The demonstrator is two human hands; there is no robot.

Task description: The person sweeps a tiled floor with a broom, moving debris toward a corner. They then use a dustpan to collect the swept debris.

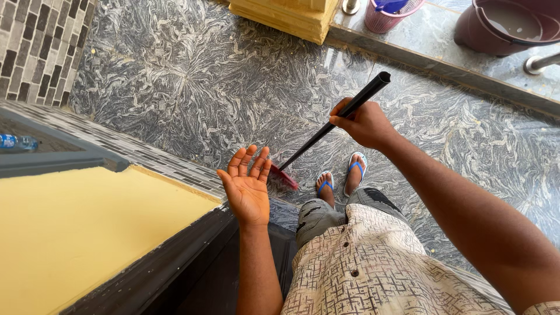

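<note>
Nearest the camera, a patterned beige shirt (379, 262) and grey shorts (318, 217) fill the lower middle of the view. Just left of them the left hand (248, 186) is raised palm up, its fingers (252, 161) spread wide and holding nothing. It hovers above the edge of a yellow wall (70, 233) with a dark border, clear of everything.

The right hand (364, 123) comes in from the lower right on a long bare arm. Its fingers are wrapped tight round the black handle (332, 125) of a broom, near the top end. The handle slants down to the left, and its red head (284, 178) rests on the floor (192, 81) just behind the left hand, close to the feet in blue sandals (341, 178).

The floor is grey, swirled marble. At far left a plastic bottle (17, 142) lies on a dark ledge beside a tiled strip. Beyond a raised step at the top stand a yellow block (286, 17), a pink basket (385, 16) and a maroon bucket (501, 26).
</note>
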